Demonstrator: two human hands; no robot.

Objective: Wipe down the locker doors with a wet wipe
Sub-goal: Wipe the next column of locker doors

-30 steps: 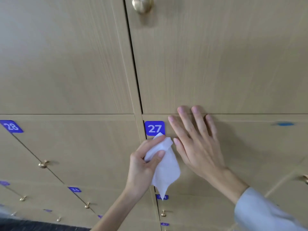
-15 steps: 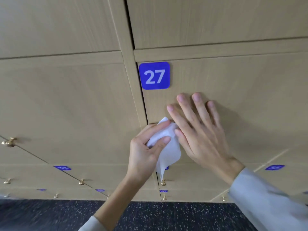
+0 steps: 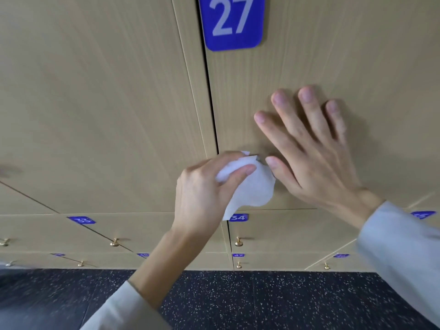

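L hand [image 3: 202, 186] pinches wipe [image 3: 247, 186] vs door 27 [image 3: 333, 55], near its left edge, low. R hand [image 3: 309, 148] flat on door, fingers spread.

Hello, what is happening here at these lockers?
A person is cleaning the door of locker 27. The left hand holds a crumpled white wet wipe against the door's left edge, low on the door, well below the blue number plate. The right hand lies flat on the same door with fingers spread, beside the wipe. Locker 34 below is untouched by either hand.
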